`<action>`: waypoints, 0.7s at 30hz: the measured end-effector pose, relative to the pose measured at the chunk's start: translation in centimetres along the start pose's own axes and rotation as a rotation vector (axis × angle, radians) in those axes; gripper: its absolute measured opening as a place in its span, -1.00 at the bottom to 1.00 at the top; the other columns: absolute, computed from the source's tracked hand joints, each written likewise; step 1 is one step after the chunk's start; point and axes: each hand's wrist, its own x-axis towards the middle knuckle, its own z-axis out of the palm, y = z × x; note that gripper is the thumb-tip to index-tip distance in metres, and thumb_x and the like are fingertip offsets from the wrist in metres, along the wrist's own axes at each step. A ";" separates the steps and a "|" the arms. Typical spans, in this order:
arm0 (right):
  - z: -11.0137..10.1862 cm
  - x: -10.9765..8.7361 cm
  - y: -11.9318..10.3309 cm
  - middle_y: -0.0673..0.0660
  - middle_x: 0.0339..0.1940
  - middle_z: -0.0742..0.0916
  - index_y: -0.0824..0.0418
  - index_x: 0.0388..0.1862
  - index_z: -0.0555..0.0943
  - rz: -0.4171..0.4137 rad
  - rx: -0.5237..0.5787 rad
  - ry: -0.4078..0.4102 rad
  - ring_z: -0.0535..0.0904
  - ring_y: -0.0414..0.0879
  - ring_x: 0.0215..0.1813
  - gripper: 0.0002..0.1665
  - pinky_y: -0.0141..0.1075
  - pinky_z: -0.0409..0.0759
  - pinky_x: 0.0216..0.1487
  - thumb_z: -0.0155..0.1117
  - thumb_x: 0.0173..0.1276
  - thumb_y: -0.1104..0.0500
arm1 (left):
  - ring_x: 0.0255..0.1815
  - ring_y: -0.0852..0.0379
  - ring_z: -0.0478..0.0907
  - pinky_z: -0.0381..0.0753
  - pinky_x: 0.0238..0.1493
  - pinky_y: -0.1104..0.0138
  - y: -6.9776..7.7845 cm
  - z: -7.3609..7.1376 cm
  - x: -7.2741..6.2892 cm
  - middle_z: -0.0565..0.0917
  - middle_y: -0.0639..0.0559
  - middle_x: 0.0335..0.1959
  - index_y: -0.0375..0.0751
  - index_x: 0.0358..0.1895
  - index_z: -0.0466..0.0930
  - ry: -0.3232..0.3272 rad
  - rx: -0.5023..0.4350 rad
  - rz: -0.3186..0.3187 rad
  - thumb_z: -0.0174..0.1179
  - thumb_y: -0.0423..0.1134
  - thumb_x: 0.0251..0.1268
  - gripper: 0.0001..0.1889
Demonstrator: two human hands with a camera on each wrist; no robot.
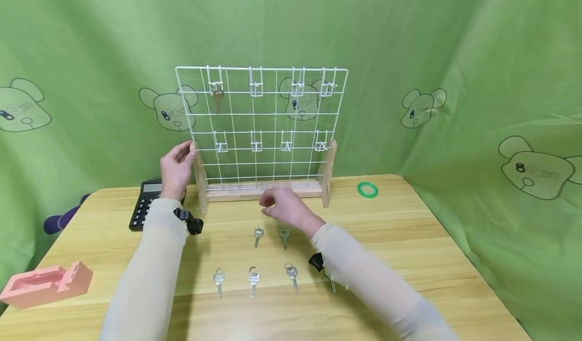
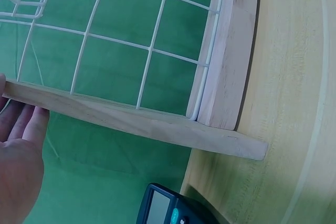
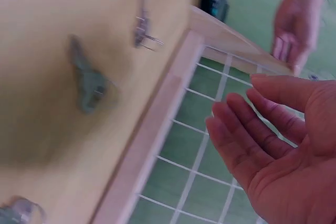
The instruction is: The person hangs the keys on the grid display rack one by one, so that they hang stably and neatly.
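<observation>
A white wire grid rack (image 1: 265,113) with several hooks stands in a wooden base at the back of the table. My left hand (image 1: 176,172) grips the top of its left wooden upright (image 2: 131,121). From the upper left hook hangs a brownish key (image 1: 218,101). My right hand (image 1: 287,205) is in front of the base bar, above the table. Its fingers are loosely bent with nothing between them, as the right wrist view shows. Below it lie two keys, a silver key (image 1: 258,236) and a darker key (image 1: 284,238). A row of keys (image 1: 253,279) lies nearer, one partly under my right forearm.
A black calculator (image 1: 147,199) lies behind my left wrist. To the right of the rack is a green ring (image 1: 367,190). A pink block-shaped holder (image 1: 47,284) sits at the left table edge. Green curtain (image 1: 386,38) hangs behind and beside the table.
</observation>
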 end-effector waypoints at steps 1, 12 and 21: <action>0.4 -0.1 0.2 0.03 -0.19 0.71 0.24 -0.07 0.66 0.005 -0.019 -0.011 0.61 -0.11 -0.09 -0.77 -0.32 0.61 0.04 0.37 0.29 0.30 | 0.31 0.04 0.42 0.42 0.27 0.44 0.0 0.0 0.0 0.47 -0.15 0.32 -0.18 0.35 0.43 0.001 0.000 -0.003 0.14 -0.33 0.45 -0.56; 4.1 0.4 0.8 0.09 -0.19 0.70 0.28 -0.04 0.65 0.058 -0.156 -0.070 0.59 -0.11 -0.14 -0.71 -0.33 0.63 0.00 0.42 0.25 0.29 | 0.31 0.05 0.42 0.42 0.28 0.43 0.2 -0.1 0.0 0.47 -0.14 0.33 -0.17 0.35 0.43 0.002 0.010 -0.021 0.14 -0.33 0.45 -0.57; 5.4 1.0 1.2 -0.05 -0.44 0.60 0.16 -0.38 0.61 0.092 -0.225 -0.085 0.51 -0.16 -0.34 -0.83 -0.37 0.59 -0.26 0.48 0.21 0.22 | 0.32 0.03 0.41 0.42 0.29 0.41 0.3 -0.1 0.0 0.45 -0.17 0.35 -0.20 0.35 0.42 -0.011 0.002 -0.018 0.14 -0.34 0.44 -0.56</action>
